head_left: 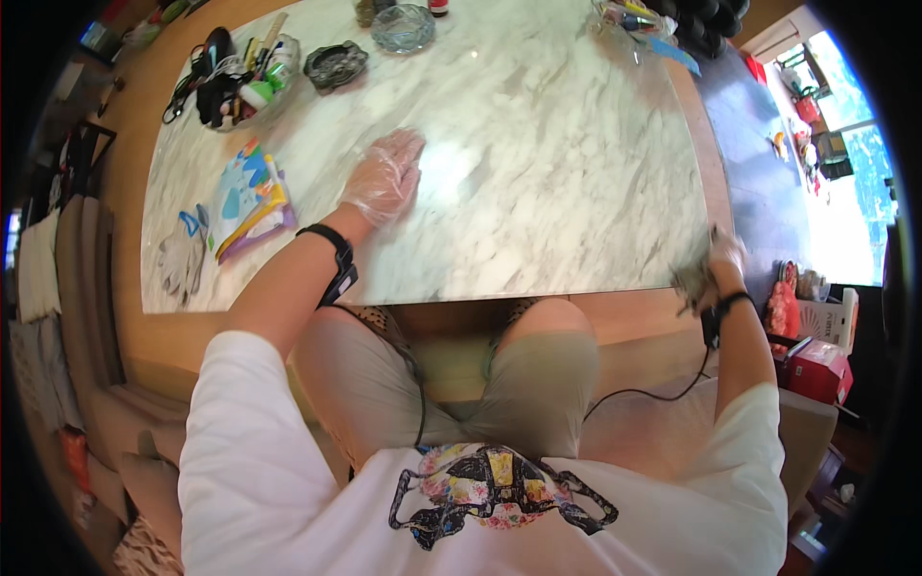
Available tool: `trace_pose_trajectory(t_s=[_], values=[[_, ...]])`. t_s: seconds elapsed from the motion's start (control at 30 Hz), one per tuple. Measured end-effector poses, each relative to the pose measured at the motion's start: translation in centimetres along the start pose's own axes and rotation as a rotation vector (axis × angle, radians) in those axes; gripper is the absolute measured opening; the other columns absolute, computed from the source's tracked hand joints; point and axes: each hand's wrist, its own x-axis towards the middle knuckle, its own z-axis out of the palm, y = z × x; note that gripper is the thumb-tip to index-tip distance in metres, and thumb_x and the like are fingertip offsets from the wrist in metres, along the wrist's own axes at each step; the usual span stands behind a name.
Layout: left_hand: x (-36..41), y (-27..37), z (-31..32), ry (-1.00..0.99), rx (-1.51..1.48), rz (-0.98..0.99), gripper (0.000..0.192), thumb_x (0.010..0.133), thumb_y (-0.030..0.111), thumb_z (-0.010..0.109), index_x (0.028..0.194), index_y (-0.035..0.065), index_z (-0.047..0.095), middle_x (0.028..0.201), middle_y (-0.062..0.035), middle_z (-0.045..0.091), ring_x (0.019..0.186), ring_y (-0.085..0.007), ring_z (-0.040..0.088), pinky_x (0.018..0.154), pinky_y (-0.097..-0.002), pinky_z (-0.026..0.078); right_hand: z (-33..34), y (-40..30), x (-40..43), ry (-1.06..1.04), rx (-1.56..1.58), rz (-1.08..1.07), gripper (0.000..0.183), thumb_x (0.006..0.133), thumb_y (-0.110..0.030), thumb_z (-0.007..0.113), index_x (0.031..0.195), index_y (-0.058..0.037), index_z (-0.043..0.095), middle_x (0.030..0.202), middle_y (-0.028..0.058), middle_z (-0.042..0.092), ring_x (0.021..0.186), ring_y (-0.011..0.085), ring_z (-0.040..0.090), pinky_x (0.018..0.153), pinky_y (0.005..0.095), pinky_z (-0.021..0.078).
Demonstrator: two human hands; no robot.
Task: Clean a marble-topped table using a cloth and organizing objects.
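Note:
My left hand (385, 176), in a clear plastic glove, rests on the marble-patterned tabletop (547, 165) with its fingers curled together. Nothing shows in it, though its palm is hidden. At the table's front right corner, my right hand (727, 255) grips a crumpled grey cloth (695, 284) that hangs over the edge. This hand looks gloved too and is slightly blurred. Left of my left arm lies a colourful soft packet (248, 201) with a yellow and purple edge. A pair of grey-white work gloves (181, 259) lies beyond it, near the left edge.
A clear bowl (277, 108) packed with small items and cables stands at the back left. Beside it are a dark carved ashtray (336, 66) and a glass ashtray (403, 29). Plastic-wrapped items (637, 25) lie at the far right. A black cable (648, 392) runs from my right wrist.

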Motion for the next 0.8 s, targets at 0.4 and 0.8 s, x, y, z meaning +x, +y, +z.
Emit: trace_pose_trajectory(t_s=[0.4,0.8], values=[[-3.5,6.8,-19.6,-0.523,-0.362,-0.115,0.036,0.099,0.033,0.051,0.117,0.0038,0.062,0.105,-0.0104,0.068,0.096,-0.0180,0.062,0.087,-0.0308,0.047,-16.6,9.8,-18.4,0.377,1.184,-0.100,0.046,0.100,-0.018,0.051,0.143,-0.0017,0.045,0.135,0.0148,0.056,0.121,0.0212,0.054,0.099,0.0333,0.0444],[-17.6,14.9,-25.6,-0.146,-0.529,-0.319,0.057,0.091,0.030,0.068,0.139,0.0072,0.046,0.122,-0.0109,0.059,0.104,-0.0185,0.059,0.089,-0.0340,0.051,-26.0,-20.5,-32.4,-1.000,2.116,-0.795,0.031,0.096,-0.003,0.044,0.125,-0.0034,0.053,0.111,0.0108,0.064,0.097,0.0206,0.066,0.085,0.0333,0.0567]])
